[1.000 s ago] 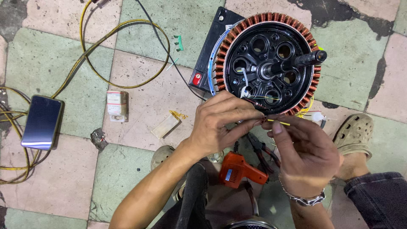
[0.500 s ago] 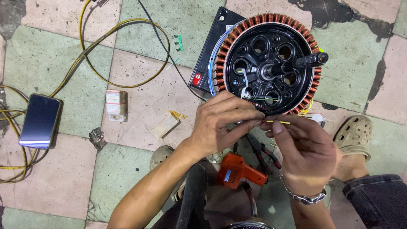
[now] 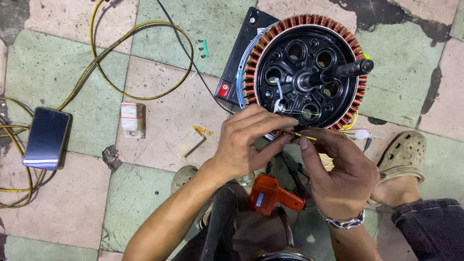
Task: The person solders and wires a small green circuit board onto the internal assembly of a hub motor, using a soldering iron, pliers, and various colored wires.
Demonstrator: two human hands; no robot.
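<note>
The thin yellow wire (image 3: 308,138) is light, soft and easily kinked; judged from its gauge, its conductor is likely to break under sharp bending. The best hold is a fingertip pinch close to its free end, with slack left toward the motor stator (image 3: 304,72). The stator is by judgement heavy and rigid, and its copper windings (image 3: 252,82) are fragile at the enamel, so the black hub or the axle (image 3: 338,72) is the safer place to grasp.

The left hand (image 3: 251,142) is closed in a pinch on the wire end, fingers curled just below the stator rim. The right hand (image 3: 340,169) is also closed on the same wire, thumb and forefinger meeting the left fingertips (the 2 hands touch at the wire).

The wire lies at the lower edge of the stator, between both hands, above an orange soldering gun (image 3: 273,193) on the tiled floor (image 3: 159,116).

The stator is a round black hub with 1 ring of copper coils, resting partly on a black battery (image 3: 241,53). A phone (image 3: 47,137) lies well apart, at the left.
</note>
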